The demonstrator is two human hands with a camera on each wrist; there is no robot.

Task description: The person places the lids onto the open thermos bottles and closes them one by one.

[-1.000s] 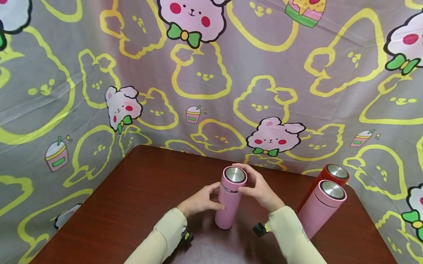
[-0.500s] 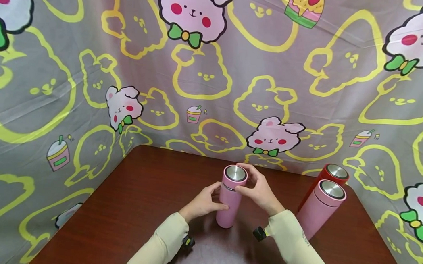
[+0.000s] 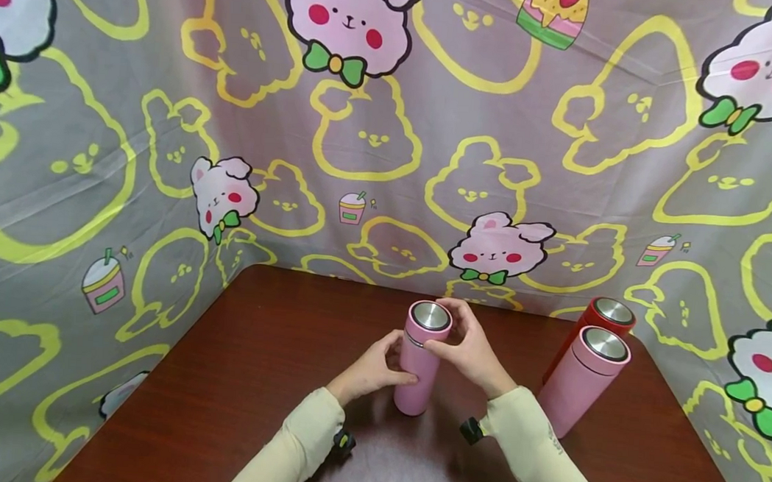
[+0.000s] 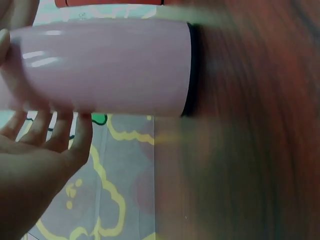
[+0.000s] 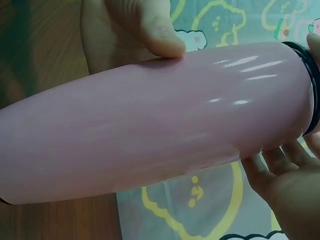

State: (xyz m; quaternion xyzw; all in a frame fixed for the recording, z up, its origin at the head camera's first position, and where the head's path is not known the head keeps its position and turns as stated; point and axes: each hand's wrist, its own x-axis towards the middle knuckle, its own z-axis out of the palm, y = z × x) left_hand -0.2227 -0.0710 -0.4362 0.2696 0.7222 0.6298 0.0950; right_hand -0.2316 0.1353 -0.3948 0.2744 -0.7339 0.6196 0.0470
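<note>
A pink thermos (image 3: 417, 379) with a steel-topped lid (image 3: 431, 316) stands roughly upright between both hands at mid-table. My left hand (image 3: 370, 367) grips its body from the left, the thumb across the front. Higher up, around the lid and the seam beneath it, my right hand (image 3: 472, 347) curls from the right. In the left wrist view the dark-rimmed base of the thermos (image 4: 115, 70) lies close to the wood; whether it touches cannot be told. The right wrist view has the thermos (image 5: 150, 125) across it, with the left thumb (image 5: 167, 42) pressed on its side.
At the right of the table (image 3: 274, 337) stand a second, wider pink thermos (image 3: 579, 393) and, partly behind it, a red thermos (image 3: 575, 337). A cartoon-print cloth (image 3: 375, 196) hangs around the back and sides. Each wrist carries a small black camera.
The right hand has turned slightly around the top of the thermos, its thumb now further left across the front. The left hand and thermos have shifted only very slightly.
</note>
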